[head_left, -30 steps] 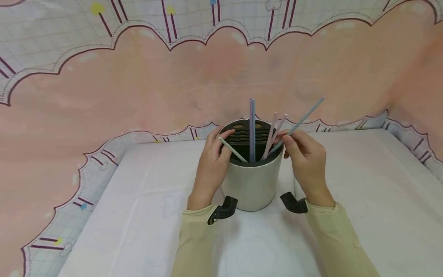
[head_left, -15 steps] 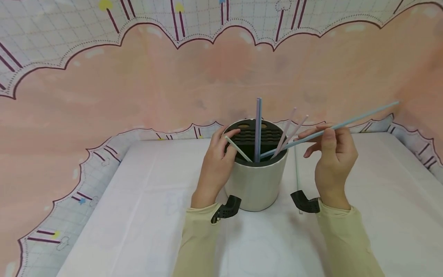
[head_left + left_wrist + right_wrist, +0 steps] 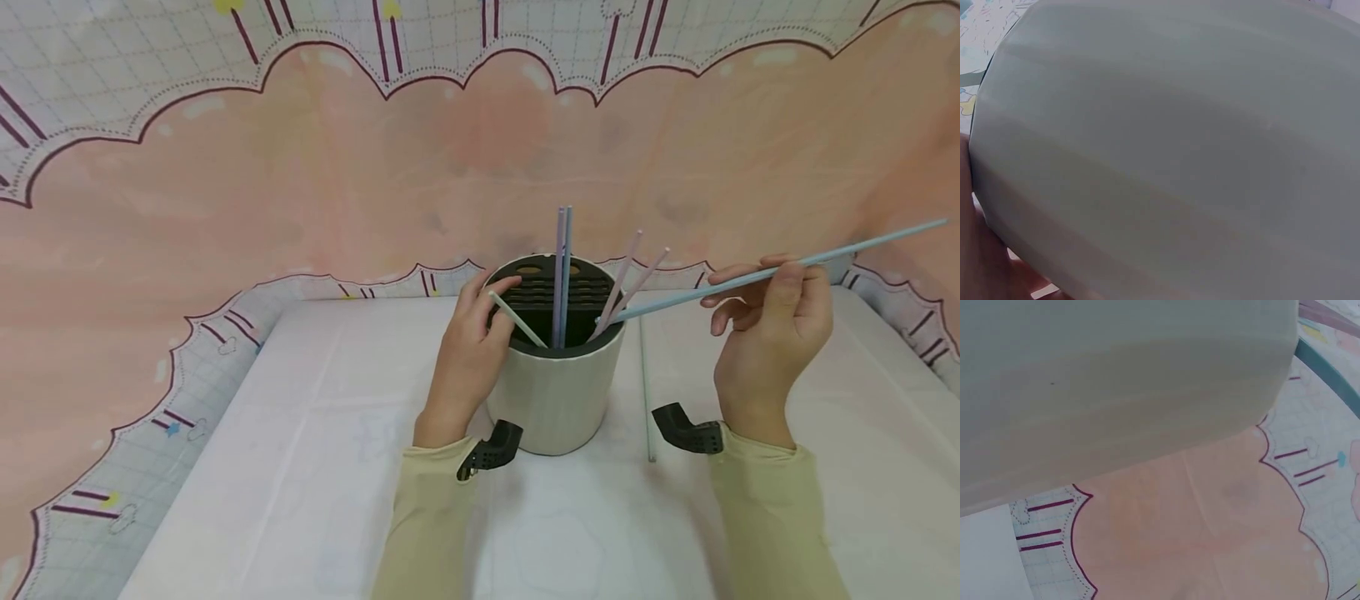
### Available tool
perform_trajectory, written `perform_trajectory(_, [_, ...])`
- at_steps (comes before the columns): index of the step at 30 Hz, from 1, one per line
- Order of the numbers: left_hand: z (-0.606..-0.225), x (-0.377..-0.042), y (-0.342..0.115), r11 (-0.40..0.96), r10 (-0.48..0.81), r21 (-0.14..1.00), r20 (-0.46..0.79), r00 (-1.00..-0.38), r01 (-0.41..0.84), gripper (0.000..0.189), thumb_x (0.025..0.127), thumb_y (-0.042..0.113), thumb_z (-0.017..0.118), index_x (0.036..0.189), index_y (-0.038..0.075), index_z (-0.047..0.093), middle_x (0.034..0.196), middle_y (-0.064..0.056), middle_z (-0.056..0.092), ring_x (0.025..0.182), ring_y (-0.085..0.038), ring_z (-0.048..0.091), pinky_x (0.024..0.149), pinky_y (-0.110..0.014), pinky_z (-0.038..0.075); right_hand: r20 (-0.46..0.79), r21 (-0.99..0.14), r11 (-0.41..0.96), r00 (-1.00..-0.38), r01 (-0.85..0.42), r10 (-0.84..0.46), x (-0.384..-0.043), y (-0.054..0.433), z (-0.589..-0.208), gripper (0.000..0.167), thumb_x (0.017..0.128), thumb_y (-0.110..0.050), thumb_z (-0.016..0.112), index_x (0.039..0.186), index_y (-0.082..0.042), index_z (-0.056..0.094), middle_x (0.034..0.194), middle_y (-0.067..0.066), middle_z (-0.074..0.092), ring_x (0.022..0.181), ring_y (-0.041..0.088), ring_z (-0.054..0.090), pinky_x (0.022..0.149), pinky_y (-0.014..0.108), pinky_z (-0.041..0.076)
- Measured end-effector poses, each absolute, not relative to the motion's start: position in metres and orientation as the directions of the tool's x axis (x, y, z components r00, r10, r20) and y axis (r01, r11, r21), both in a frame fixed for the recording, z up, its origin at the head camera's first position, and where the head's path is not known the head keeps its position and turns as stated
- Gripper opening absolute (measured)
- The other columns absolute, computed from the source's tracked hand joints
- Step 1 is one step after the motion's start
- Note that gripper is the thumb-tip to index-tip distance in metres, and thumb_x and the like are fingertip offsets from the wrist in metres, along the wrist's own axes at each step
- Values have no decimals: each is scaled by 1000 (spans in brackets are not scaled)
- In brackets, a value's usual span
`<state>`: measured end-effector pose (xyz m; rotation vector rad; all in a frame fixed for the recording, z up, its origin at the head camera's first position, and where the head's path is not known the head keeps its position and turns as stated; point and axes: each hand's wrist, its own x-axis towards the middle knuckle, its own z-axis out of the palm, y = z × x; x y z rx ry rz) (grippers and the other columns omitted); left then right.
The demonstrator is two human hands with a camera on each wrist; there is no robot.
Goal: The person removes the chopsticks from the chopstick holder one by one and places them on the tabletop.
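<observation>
A cream round utensil pot (image 3: 555, 404) with a black slotted insert stands on the table. My left hand (image 3: 468, 358) grips its left side, fingers over the rim; the pot wall fills most of the left wrist view, with part of the hand (image 3: 991, 262) at lower left. My right hand (image 3: 776, 333) pinches a long pale blue stick (image 3: 675, 300), slanting up to the right, its lower end at the pot's right rim. Upright inside are a purple stick (image 3: 558, 275) and another blue stick (image 3: 567, 275). Two pink sticks (image 3: 624, 268) lean right; a pale green stick (image 3: 517, 318) leans left.
Another thin green stick (image 3: 648, 400) lies on the white-covered table (image 3: 322, 467), right of the pot. A peach patterned cloth (image 3: 450, 183) rises behind. Each wrist wears a black mount (image 3: 686, 432). In the right wrist view, the pot wall (image 3: 1116, 381) hides the right hand.
My right hand has moved right and slightly up, drawing the blue stick out until its lower end is at the rim. The left hand keeps its grip on the pot.
</observation>
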<state>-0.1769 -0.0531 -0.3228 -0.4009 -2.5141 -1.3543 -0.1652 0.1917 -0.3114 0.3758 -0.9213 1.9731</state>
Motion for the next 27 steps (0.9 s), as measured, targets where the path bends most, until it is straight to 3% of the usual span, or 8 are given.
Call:
perform_trajectory(7, [-324,-177,-53,526,118,769,359,-926,365,44,86,18,34,125,30,50,140,14,26,124,-11,31,81,-37,35,482,-399,-473,-618,-786,620,-166,202,-311,23,91,-10,46,86,13,41,63,31,53,37,31,47,31,29,34])
perform_trajectory(13, [-325,-177,-53,529,115,768,357,-927,362,44,86,18,34,125,30,50,140,13,26,126,-11,30,85,-38,35,481,-408,-533,-671,-741,564,-169,211,-318,25,90,-12,49,88,12,44,58,26,52,35,26,46,33,27,36])
perform_trajectory(21, [-323,-176,-53,520,116,775,351,-929,358,46,85,16,33,125,30,50,140,15,25,122,-9,32,76,-36,34,402,-689,-512,-858,-513,319,-174,216,-332,25,91,-14,48,97,11,49,63,18,56,38,21,44,37,24,40])
perform_trajectory(27, [-323,-177,-51,515,113,782,343,-932,351,46,85,16,33,125,30,50,140,14,25,125,-10,30,78,-36,33,309,-900,-263,-933,-349,183,-178,220,-341,32,90,-21,49,106,6,53,72,14,57,47,18,48,44,23,44])
